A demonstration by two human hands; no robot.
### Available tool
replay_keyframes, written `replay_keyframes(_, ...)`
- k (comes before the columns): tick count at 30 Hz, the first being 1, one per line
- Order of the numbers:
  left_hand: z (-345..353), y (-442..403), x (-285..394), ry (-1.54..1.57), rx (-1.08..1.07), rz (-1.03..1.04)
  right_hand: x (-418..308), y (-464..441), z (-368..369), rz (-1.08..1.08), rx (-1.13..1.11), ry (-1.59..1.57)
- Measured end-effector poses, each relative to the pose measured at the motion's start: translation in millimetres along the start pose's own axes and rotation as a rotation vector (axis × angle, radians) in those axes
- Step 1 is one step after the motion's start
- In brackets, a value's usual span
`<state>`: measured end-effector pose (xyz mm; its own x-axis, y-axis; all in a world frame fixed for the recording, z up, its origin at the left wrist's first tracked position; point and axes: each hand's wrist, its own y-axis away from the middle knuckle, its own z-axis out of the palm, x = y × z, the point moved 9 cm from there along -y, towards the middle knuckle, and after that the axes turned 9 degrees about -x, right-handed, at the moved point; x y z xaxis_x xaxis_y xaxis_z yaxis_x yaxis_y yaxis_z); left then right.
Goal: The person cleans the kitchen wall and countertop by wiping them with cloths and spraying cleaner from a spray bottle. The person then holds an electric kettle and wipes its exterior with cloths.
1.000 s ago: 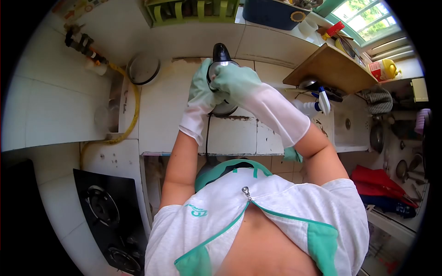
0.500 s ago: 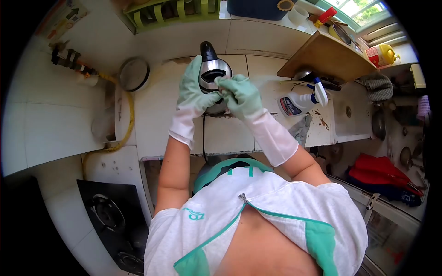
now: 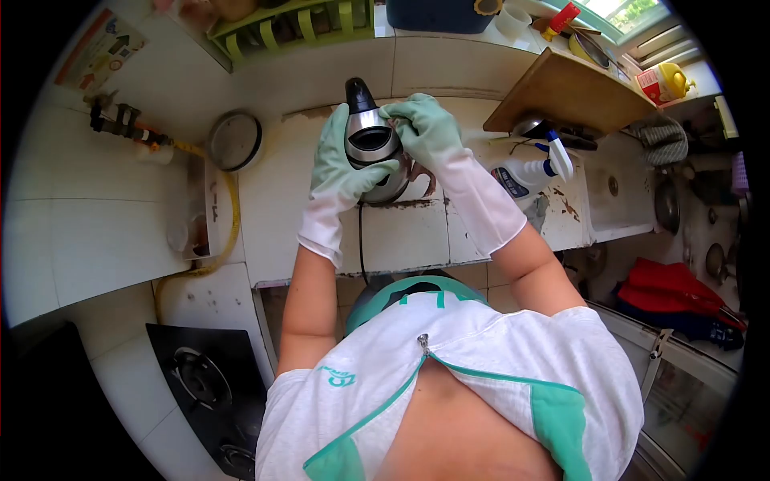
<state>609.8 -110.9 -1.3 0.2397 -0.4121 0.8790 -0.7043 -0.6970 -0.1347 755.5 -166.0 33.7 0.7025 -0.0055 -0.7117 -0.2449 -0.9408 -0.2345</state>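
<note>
A steel electric kettle [image 3: 372,139] with a black handle [image 3: 361,94] and a dark cord [image 3: 362,240] stands on the white tiled counter. My left hand [image 3: 341,156], in a green and white rubber glove, wraps round its left side, thumb across the front. My right hand [image 3: 425,132], gloved the same way, presses its bent fingers against the kettle's upper right side near the handle. Whatever those fingers may pinch is hidden. A brownish patch [image 3: 421,178] shows below that hand, its nature unclear. A spray bottle [image 3: 521,175] stands right of my right forearm.
A round lid-like disc [image 3: 234,141] leans at the back left beside a yellow hose [image 3: 233,210]. To the right are a wooden board [image 3: 569,96] and a sink [image 3: 613,188]. A black gas hob [image 3: 204,385] lies at lower left; a green rack [image 3: 297,28] stands behind.
My right hand has moved up and slightly right, from the kettle's front to its upper right side. My left hand still grips the kettle. The view has shifted a little.
</note>
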Motion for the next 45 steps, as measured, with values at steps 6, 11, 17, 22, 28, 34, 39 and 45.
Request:
replay_keyframes(6,0.1,-5.2,2.8,0.048,-0.018,-0.001,-29.3,-35.0,24.6,-0.117,-0.272,0.274)
replay_keyframes(11,-1.6,-9.5,-7.5,-0.038,0.049,0.02,-30.7,-17.5,14.6,-0.012,-0.423,0.118)
replay_keyframes(17,-2.5,-9.4,6.3,0.151,-0.038,0.115,-29.1,-54.0,31.2,-0.081,-0.41,0.217)
replay_keyframes(22,9.1,-11.5,-2.2,0.284,-0.165,0.0,-55.8,-21.2,31.0,-0.22,-0.542,0.246)
replay_keyframes(28,-2.1,-8.6,20.8,0.297,-0.089,0.158,-27.0,-65.1,33.0,-0.207,-0.453,0.125)
replay_keyframes(34,-0.7,1.3,12.2,0.234,-0.067,0.017,-62.1,-22.4,46.6,-0.166,-0.655,0.338)
replay_keyframes(39,1.2,-4.8,1.0,0.309,-0.06,0.027,-44.8,-48.8,30.3,-0.196,-0.463,0.383)
replay_keyframes(45,-3.7,-2.5,-3.6,0.192,-0.026,-0.005,-39.5,-14.7,14.0,-0.177,-0.399,0.26)
